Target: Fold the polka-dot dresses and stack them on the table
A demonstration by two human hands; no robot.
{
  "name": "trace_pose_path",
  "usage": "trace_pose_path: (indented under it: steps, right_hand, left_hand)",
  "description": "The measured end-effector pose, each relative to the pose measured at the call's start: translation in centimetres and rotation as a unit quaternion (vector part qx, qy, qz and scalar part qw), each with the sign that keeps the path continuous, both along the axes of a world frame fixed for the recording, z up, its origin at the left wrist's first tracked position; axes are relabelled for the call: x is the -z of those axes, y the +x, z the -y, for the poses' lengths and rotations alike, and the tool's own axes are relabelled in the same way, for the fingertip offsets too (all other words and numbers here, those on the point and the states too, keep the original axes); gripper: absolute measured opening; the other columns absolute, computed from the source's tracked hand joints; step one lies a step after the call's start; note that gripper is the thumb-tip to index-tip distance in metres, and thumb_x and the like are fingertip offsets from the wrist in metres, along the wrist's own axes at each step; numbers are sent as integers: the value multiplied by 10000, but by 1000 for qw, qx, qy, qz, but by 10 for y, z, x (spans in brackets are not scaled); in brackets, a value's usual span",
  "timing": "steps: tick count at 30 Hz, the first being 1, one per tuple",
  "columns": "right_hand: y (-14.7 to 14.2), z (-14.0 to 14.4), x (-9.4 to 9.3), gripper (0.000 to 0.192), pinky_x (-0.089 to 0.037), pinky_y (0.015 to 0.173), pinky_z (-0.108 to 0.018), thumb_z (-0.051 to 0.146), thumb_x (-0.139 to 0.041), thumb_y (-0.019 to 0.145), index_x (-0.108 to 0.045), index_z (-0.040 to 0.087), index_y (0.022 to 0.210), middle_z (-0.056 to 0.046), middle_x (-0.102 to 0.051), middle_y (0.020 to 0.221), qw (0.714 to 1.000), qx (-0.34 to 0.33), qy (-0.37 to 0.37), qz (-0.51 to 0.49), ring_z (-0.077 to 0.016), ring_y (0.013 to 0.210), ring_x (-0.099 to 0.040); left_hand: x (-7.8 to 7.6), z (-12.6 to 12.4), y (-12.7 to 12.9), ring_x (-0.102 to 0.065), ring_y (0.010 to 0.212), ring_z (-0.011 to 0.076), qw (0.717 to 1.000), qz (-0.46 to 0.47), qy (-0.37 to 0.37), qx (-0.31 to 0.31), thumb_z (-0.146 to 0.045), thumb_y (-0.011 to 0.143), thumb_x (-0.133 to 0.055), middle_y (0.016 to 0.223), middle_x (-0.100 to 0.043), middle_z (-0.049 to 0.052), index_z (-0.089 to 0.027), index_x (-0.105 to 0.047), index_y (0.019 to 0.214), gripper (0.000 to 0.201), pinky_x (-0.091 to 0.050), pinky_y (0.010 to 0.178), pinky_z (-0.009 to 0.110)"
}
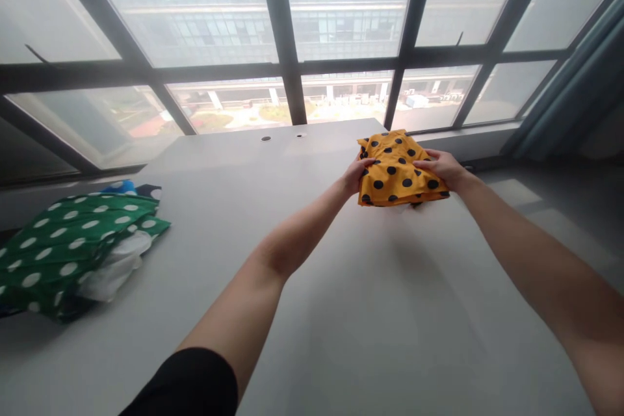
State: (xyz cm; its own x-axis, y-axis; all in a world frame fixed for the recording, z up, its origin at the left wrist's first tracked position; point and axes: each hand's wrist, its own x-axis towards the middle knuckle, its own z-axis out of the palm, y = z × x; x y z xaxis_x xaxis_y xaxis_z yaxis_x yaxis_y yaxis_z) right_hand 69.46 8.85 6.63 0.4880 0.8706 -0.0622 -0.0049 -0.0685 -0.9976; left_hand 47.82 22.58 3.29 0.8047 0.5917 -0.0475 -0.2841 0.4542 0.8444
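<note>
hands (358, 174): 2 | orange dotted cloth (397, 172): 1 | green dotted cloth (68, 234): 1

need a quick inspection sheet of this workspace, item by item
surface: pale grey table, two small holes near its far edge
job's things: folded yellow cloth with black dots at the far right of the table
clutter: heap of green white-dotted cloth with white and blue pieces at the left edge
grips: left hand and right hand each hold a side of the yellow cloth
cables: nothing seen
surroundings: large window, blue curtain at right
</note>
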Motion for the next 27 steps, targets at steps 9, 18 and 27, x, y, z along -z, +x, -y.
trace_pose_path:
  steps: [9,18,27]
  right_hand:
    - [60,-53,51,297,-632,603,-333,128,-869,766,-731,121,1028,-89,-771,826,991,83,-79,70,-201,660,-723]
    - [61,-69,76,344,-462,1119,-515,221,-587,946,-703,88,1242,-233,-693,1308,874,178,-75,445,-328,1238,-633]
    - [27,-70,115,564,-222,1230,-604,368,-347,1097,-443,93,1580,-225,-361,1665,825,-13,-137,548,-334,1525,-343]
  left_hand:
    - [16,-36,71,-703,1041,313,996,-82,30,-35,-169,852,-697,1239,-696,188,-168,-410,1507,715,-559,969,538]
    - [18,-12,95,-192,1594,336,707,-302,614,-178,-249,942,-582,1703,-326,96,-243,-497,1542,606,-89,1295,583]
    - [66,5,85,-44,1620,380,601,-404,686,-77,-572,1013,-410,1745,-246,-9,-381,-407,1616,633,-72,1266,688]
